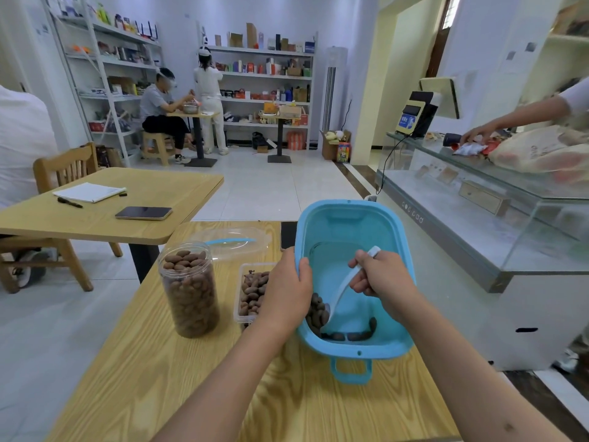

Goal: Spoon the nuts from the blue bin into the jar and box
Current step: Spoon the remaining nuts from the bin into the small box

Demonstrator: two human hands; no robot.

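The blue bin [347, 228] stands tilted toward me on the wooden table [178, 378], with a few brown nuts [318, 314] gathered in its near left corner. My left hand [287, 291] grips the bin's left rim. My right hand [382, 275] holds a white spoon [342, 288] whose bowl touches the nuts inside the bin. A clear jar [189, 291], nearly full of nuts, stands left of the bin. Between jar and bin sits a clear box [251, 291] holding nuts, partly hidden by my left hand.
A clear lid with a blue handle [232, 242] lies behind the jar, and a dark phone [288, 234] behind the box. Another table [95, 215] with a notebook, pen and phone stands to the left. A glass counter [478, 218] runs along the right, where another person's hand reaches.
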